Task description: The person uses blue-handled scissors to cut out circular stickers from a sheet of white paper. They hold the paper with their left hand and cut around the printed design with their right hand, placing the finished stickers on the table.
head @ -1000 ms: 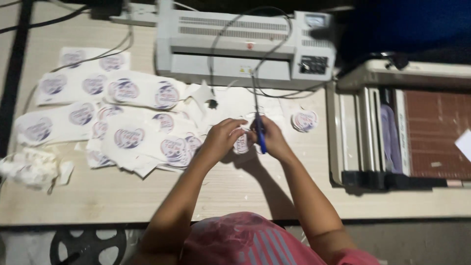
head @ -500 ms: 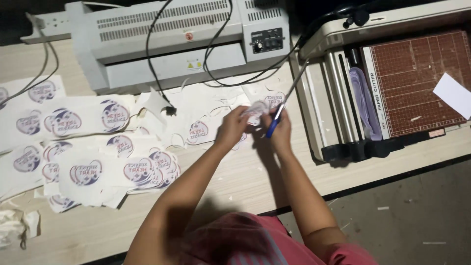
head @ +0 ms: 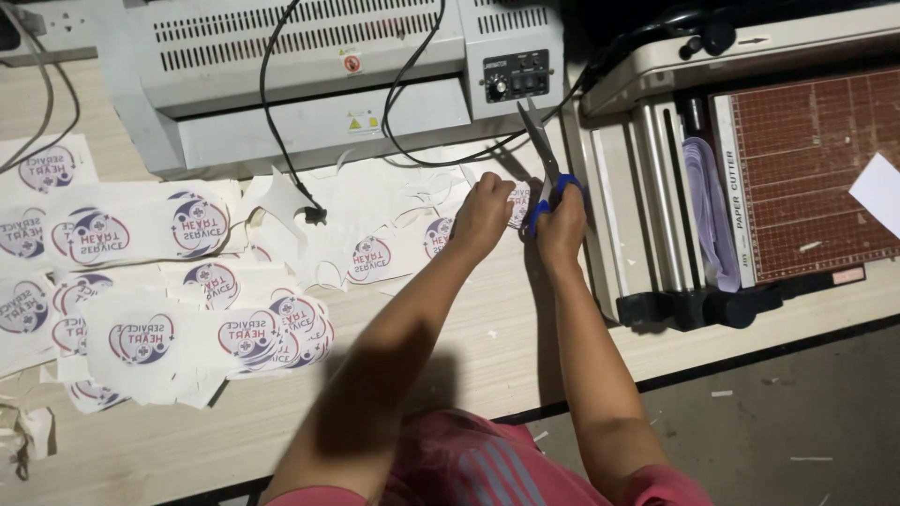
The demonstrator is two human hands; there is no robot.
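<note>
Grey laminating machine (head: 319, 75) along the far edge of the table (head: 469, 365), its black cables (head: 281, 141) looping down over the front and onto the white paper scraps (head: 375, 201) below. Grey power strip (head: 47, 28) at the far left corner. Left half of the table crowded with overlapping white sheets of round printed stickers (head: 141, 281), some cut apart, some piled; crumpled offcuts (head: 28, 431) at the near left edge. Paper cutter (head: 750, 187) with a reddish-brown gridded bed just right of the hands, its pale rail and black feet close beside the right wrist; a white slip (head: 881, 192) on the bed's far right. Dark floor (head: 797, 412) beyond the table's near right edge, flecked with small paper bits.

Between the laminating machine and the paper cutter, a narrow working gap, hemmed in by cables behind and the cutter's rail to the right.

Right hand (head: 562, 220) wrapped around the blue handles of the scissors (head: 544, 164), fingers through the loops. Scissors raised above the table, long axis running away from the body, blades pointing up toward the laminating machine's control panel, handles nearest the body, blades slightly parted. Left hand (head: 483, 215) pinched shut on a small round sticker (head: 517, 201), held just left of the blades, touching them or nearly so.
</note>
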